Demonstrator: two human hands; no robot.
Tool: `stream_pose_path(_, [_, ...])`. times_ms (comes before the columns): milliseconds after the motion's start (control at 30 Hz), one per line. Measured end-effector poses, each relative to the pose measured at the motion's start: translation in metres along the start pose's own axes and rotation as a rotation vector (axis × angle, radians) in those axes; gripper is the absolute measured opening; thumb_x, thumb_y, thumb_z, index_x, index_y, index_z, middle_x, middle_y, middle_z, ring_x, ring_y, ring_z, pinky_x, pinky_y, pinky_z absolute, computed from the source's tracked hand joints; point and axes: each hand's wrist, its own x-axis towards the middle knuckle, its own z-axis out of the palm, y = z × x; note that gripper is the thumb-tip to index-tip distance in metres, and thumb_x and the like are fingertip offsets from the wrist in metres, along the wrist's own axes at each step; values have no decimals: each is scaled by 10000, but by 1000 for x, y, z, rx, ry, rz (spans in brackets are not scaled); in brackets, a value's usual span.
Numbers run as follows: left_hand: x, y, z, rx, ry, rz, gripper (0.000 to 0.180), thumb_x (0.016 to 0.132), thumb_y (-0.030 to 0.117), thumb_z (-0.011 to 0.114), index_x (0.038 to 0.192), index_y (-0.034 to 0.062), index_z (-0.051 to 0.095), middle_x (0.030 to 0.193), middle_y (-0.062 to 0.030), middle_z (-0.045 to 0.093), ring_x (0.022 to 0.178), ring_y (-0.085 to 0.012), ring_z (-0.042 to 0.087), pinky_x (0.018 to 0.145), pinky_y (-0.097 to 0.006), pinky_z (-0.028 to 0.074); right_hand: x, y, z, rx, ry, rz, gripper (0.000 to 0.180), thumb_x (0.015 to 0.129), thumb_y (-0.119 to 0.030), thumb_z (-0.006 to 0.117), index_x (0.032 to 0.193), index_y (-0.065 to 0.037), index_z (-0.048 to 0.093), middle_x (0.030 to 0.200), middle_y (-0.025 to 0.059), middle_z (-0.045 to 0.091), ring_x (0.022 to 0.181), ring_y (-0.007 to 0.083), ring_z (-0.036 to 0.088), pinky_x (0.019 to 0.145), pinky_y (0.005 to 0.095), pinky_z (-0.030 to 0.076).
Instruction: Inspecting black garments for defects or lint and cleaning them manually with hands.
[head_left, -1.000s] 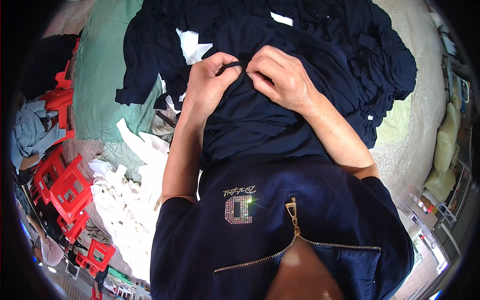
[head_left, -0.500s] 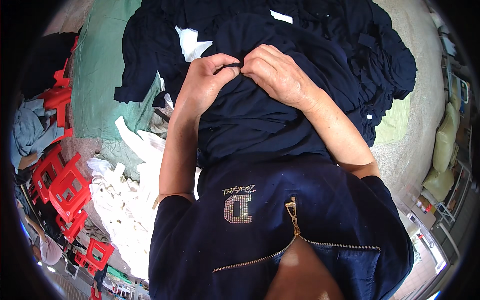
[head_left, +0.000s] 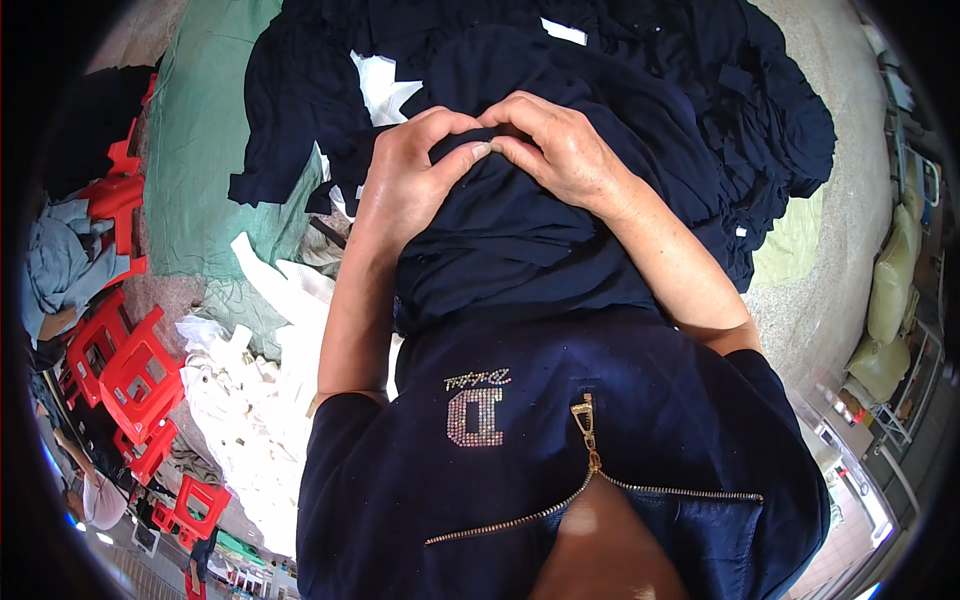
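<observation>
Well, dark cloth (head_left: 560, 250): you had it at upper centre; it seemed soft, limp, light, hardly fragile.
Hold: its folded edge (head_left: 455, 143) looked best for pinching.
Left hand (head_left: 405, 170): you pinched that edge.
Right hand (head_left: 565, 158): you seemingly pinched it too, touching the left.
Direction: edge ran roughly left-right; whole cloth's long axis was unclear.

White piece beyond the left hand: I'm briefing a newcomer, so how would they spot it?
Start with the dark cloth pile at top middle. Just beyond the left hand lies the white piece. Its jagged outline sets it apart from the straighter, smaller white strip farther right.
</observation>
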Motion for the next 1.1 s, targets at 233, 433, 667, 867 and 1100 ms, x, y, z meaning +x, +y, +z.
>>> stream_pose_path(233, [-5,-9,-2,-125,-70,-115,240,838,101,791,1012,-38,701,952,-94,744,868,-131,678,788,-272,520,4,-12,-4,-54,-109,71,117,905,-100,692,958,-13,636,910,119,639,806,300,674,688,385,545])
stream_pose_path(433, [-5,2,2,66,11,1,241,830,97,781,1024,-17,693,911,-119,731,823,-217,706,746,-301,529,1,-7,-4,-14,-65,67,99,860,-41,685,883,-17,591,843,109,618,726,279,642,633,369,511])
stream_pose_path(667, [-5,6,10,169,50,13,178,834,53,742,984,-19,678,912,-128,702,827,-259,681,754,-336,525,0,0,0,4,-23,66,122,801,14,670,870,-26,578,829,72,602,664,208,616,596,322,496])
stream_pose_path(867, [-7,-7,31,396,318,368,205,784,6,719,971,5,636,863,-127,657,754,-319,663,662,-383,522,0,-6,3,-63,78,-40,152,782,46,680,873,-20,577,853,53,602,670,166,619,593,280,514])
stream_pose_path(1100, [-4,0,21,475,417,584,259,716,18,768,947,53,657,840,-76,659,691,-272,632,624,-347,485,5,-29,7,56,240,46,148,815,-2,676,952,-44,639,862,83,634,714,262,677,616,348,548])
